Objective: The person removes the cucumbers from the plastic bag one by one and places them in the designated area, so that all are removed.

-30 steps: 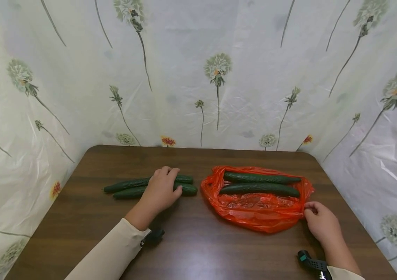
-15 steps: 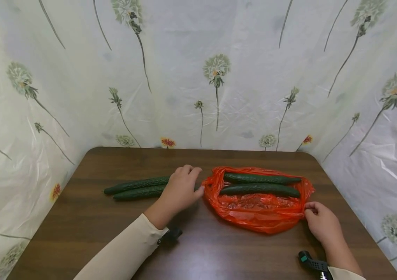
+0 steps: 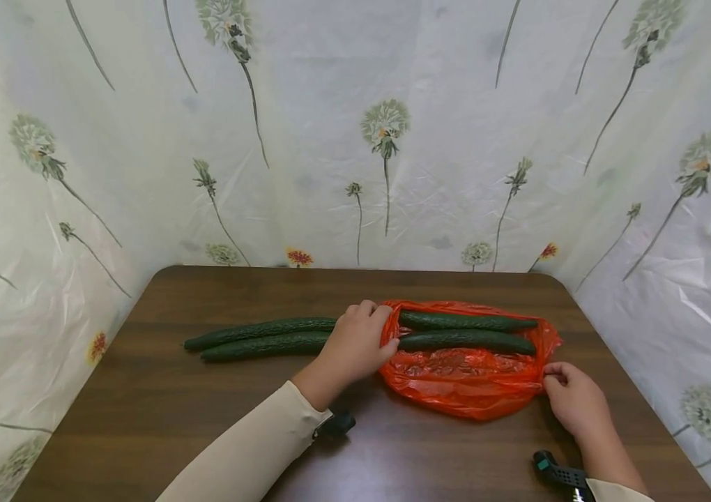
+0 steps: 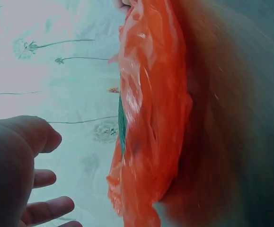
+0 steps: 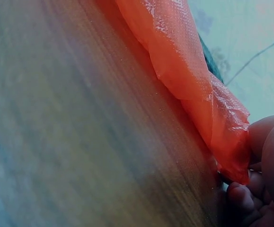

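Observation:
A red plastic bag (image 3: 449,390) lies spread on the table, its mouth facing up. Two dark green cucumbers, the far one (image 3: 468,321) and the near one (image 3: 468,340), lie side by side in it. My left hand (image 3: 358,341) is over the bag's left end, and in the left wrist view its fingers (image 4: 51,210) are spread apart with nothing between them. Two more cucumbers, one behind (image 3: 261,328) and one in front (image 3: 261,346), lie on the table to the left, their right ends near or under that hand. My right hand (image 3: 578,401) pinches the bag's right corner.
The brown wooden table (image 3: 111,418) has rounded far corners. A pale sheet with dandelion prints (image 3: 443,174) hangs behind and at both sides. A black wrist camera (image 3: 559,470) sits on the right wrist, another (image 3: 335,424) on the left.
My left hand has moved right, from over the loose cucumbers to the bag's left end, which now sits slightly further right. The right hand stays at the bag's corner.

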